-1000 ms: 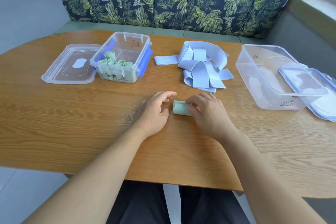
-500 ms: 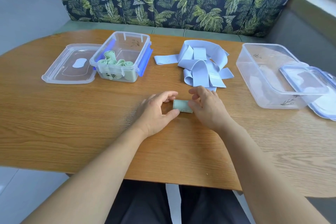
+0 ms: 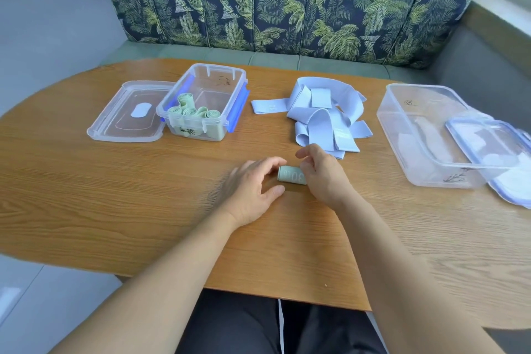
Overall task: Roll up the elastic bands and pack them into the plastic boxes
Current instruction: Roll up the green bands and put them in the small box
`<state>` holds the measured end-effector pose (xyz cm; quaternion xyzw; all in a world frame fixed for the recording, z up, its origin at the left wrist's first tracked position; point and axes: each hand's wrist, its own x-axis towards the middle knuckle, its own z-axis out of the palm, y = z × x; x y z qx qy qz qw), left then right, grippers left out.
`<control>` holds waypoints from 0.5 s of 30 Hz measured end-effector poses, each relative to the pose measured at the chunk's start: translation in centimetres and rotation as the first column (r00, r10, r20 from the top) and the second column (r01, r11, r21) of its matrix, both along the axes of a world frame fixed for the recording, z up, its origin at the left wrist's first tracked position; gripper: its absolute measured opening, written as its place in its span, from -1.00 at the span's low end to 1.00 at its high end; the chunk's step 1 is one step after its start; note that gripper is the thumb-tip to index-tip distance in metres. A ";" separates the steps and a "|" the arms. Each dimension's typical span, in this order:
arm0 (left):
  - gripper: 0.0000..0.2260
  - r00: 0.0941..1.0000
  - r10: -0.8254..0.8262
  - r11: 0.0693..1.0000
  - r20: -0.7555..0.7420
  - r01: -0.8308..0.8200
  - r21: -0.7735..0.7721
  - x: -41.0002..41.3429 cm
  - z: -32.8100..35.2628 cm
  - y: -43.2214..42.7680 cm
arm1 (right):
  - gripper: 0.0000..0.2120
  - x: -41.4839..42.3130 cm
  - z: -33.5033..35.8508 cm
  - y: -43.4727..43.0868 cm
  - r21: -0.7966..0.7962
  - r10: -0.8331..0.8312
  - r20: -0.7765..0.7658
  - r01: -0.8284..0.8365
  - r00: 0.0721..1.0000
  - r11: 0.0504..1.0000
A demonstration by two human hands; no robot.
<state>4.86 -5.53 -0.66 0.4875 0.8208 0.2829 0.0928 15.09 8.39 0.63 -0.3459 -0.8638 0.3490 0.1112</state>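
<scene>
A rolled green elastic band (image 3: pixel 290 175) lies on the wooden table (image 3: pixel 86 195) in front of me, its printed "30" facing up. My right hand (image 3: pixel 324 181) pinches the roll's right end with curled fingers. My left hand (image 3: pixel 250 191) curves loosely round the left end; its index finger touches the roll and its thumb sits just below it. A small clear box with blue clips (image 3: pixel 227 86) at the back left holds several rolled green bands (image 3: pixel 189 112). A loose pile of pale blue bands (image 3: pixel 321 115) lies behind my hands.
The small box's clear lid (image 3: pixel 115 123) lies flat to its left. A larger clear box (image 3: pixel 416 129) stands at the right, its lid (image 3: pixel 488 141) leaning on its right rim. A leaf-patterned sofa runs behind the table.
The green roll has turned so its printed label faces up. My right hand's fingers lifted and now pinch the roll's end; my left thumb has drawn slightly away from it.
</scene>
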 end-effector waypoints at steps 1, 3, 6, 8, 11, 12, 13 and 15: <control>-0.61 1.000 0.001 1.000 -0.008 -0.001 -0.004 0.1 0.1 0.0 | -0.77 -0.1 0.0 0.0 -0.007 -0.003 -0.002 0.003 1.000 1.000; -0.60 1.000 0.011 1.000 -0.017 -0.011 -0.020 0.1 0.3 0.0 | -0.78 -0.1 0.1 -0.1 -0.006 -0.002 -0.009 0.002 1.000 1.000; -0.59 0.999 0.007 1.000 -0.035 -0.008 -0.022 0.2 0.4 0.0 | -0.80 0.0 0.1 -0.5 0.023 0.009 -0.018 -0.008 1.000 1.000; -0.57 0.999 -0.014 1.000 -0.042 0.013 -0.023 0.3 0.5 0.1 | -0.81 0.1 0.2 -0.6 0.042 0.015 -0.015 -0.015 1.000 0.999; -0.54 1.000 -0.007 0.997 0.003 0.008 -0.078 0.1 0.2 0.3 | -0.82 0.1 0.3 -0.5 0.057 0.025 -0.011 -0.025 1.000 0.998; -0.53 1.000 0.010 0.995 0.028 -0.007 -0.096 -0.1 -0.1 0.4 | -0.83 0.0 0.4 -0.5 0.058 0.025 -0.011 -0.024 1.000 0.998; -0.53 0.999 0.028 0.994 0.044 -0.023 -0.106 -0.3 -0.4 0.4 | -0.83 0.0 0.3 -0.5 0.058 0.023 -0.012 -0.022 1.000 0.998; -0.54 0.998 0.033 0.996 0.062 -0.028 -0.085 -0.5 -0.7 0.7 | -0.83 0.0 0.3 -0.5 0.052 0.017 -0.010 -0.017 1.000 0.998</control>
